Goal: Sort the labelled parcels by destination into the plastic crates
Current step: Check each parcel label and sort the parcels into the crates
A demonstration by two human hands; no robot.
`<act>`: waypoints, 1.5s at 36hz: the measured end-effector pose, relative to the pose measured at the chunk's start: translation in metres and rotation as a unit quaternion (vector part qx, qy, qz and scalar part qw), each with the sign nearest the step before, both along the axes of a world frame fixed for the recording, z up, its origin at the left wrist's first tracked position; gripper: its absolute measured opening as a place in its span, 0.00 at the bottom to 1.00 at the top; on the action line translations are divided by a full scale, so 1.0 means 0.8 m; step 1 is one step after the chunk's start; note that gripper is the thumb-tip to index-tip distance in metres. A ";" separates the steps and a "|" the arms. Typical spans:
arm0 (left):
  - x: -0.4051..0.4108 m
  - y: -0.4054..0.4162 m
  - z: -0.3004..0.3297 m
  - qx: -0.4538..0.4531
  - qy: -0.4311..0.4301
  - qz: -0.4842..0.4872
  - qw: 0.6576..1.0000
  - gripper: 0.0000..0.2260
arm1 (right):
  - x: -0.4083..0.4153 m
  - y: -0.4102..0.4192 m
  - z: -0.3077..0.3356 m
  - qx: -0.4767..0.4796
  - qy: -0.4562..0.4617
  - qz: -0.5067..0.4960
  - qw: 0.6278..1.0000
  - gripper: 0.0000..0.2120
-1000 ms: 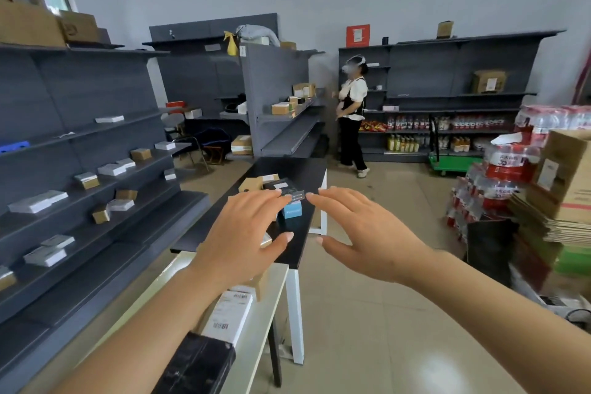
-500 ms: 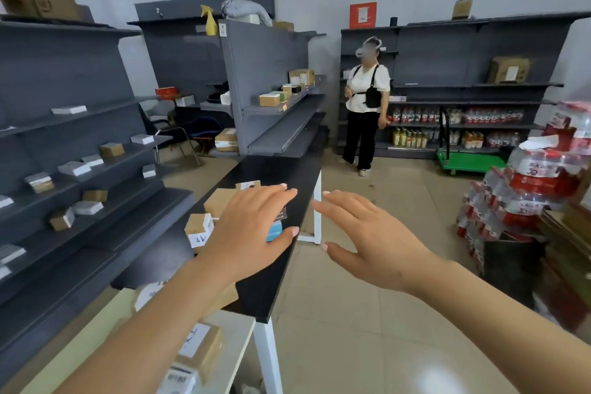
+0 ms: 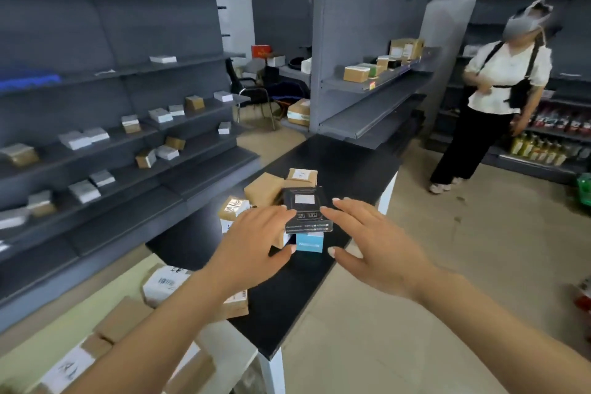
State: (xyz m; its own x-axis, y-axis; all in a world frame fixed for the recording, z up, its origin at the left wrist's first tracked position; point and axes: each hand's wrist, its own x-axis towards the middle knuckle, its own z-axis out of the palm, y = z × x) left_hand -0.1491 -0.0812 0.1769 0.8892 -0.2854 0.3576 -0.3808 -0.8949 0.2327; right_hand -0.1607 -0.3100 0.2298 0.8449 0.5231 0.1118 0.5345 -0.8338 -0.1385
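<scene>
Reaching: both your arms stretch forward over the tables, palms down.
Near table: the pale table (image 3: 230,342) at your lower left carries brown cardboard parcels (image 3: 123,318) and a white labelled parcel (image 3: 163,285), partly under your left forearm.
Left hand: your left hand (image 3: 252,246) has its fingers spread and relaxed, gripping nothing, fingertips at the near edge of the black parcel (image 3: 305,209).
Right hand: your right hand (image 3: 374,246) is likewise spread, holding nothing, just right of that parcel.
Parcels: the black parcel lies on top of a blue box (image 3: 309,242) on the black table (image 3: 345,166), with brown parcels (image 3: 263,190) just beyond it.
Left side: grey shelving (image 3: 96,125) holds small boxes.
Far right: a person (image 3: 499,96) stands by stocked shelves.
</scene>
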 end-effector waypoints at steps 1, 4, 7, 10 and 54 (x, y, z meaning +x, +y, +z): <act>0.015 0.007 -0.005 0.007 0.003 0.007 1.000 0.26 | 0.019 0.004 -0.005 -0.003 0.000 0.006 1.000 0.30; 0.059 0.029 -0.022 0.018 0.008 0.029 0.999 0.27 | 0.075 0.017 -0.021 -0.013 0.008 0.016 1.000 0.31; 0.098 0.050 -0.034 0.023 0.010 0.042 0.999 0.26 | 0.126 0.032 -0.036 -0.025 0.012 0.038 0.999 0.31; 0.130 0.069 -0.040 0.027 0.012 0.052 0.998 0.24 | 0.169 0.048 -0.050 -0.044 0.028 0.068 0.996 0.31; 0.430 0.155 -0.271 -0.053 0.345 0.511 0.786 0.43 | 0.672 0.192 -0.193 -0.130 0.188 0.400 0.887 0.29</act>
